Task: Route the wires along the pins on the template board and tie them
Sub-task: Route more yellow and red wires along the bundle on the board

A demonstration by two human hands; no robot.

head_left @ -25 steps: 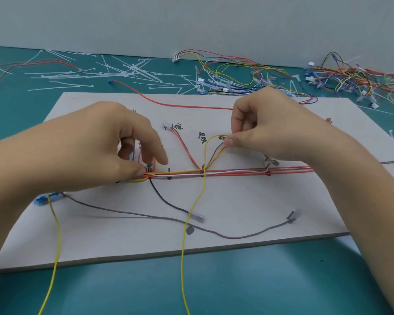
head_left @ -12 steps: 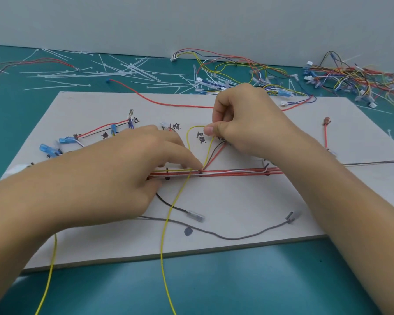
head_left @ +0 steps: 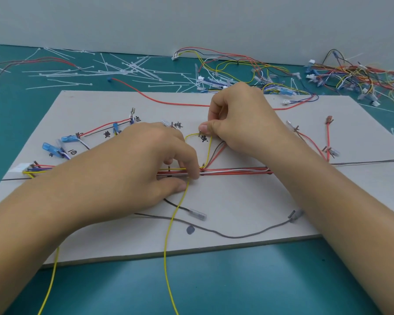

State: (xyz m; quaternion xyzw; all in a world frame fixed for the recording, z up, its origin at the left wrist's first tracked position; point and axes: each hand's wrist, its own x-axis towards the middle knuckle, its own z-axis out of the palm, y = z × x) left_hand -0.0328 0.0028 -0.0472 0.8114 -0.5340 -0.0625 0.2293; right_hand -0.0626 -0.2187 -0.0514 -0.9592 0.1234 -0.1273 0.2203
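A grey template board (head_left: 248, 208) lies on the teal table, with pins and handwritten labels. A bundle of red, white and yellow wires (head_left: 234, 172) runs across its middle. A yellow wire (head_left: 168, 235) comes up from the near edge, passes the bundle and loops over a pin (head_left: 199, 133) near the top. My right hand (head_left: 239, 119) pinches that loop at the pin with thumb and forefinger. My left hand (head_left: 146, 169) presses the yellow wire and the bundle down with forefinger and thumb near a middle pin.
Loose white cable ties (head_left: 114, 69) lie scattered at the back left. Tangled wire harnesses (head_left: 355, 76) pile up at the back right. A grey wire (head_left: 237, 235) and a black wire with a clear terminal (head_left: 198, 215) lie on the board's near part. Blue connectors (head_left: 49, 147) sit on the left.
My right hand has carried the yellow loop up and left onto the top pin. My left hand has slid right along the bundle to the junction, and the left connectors came into view.
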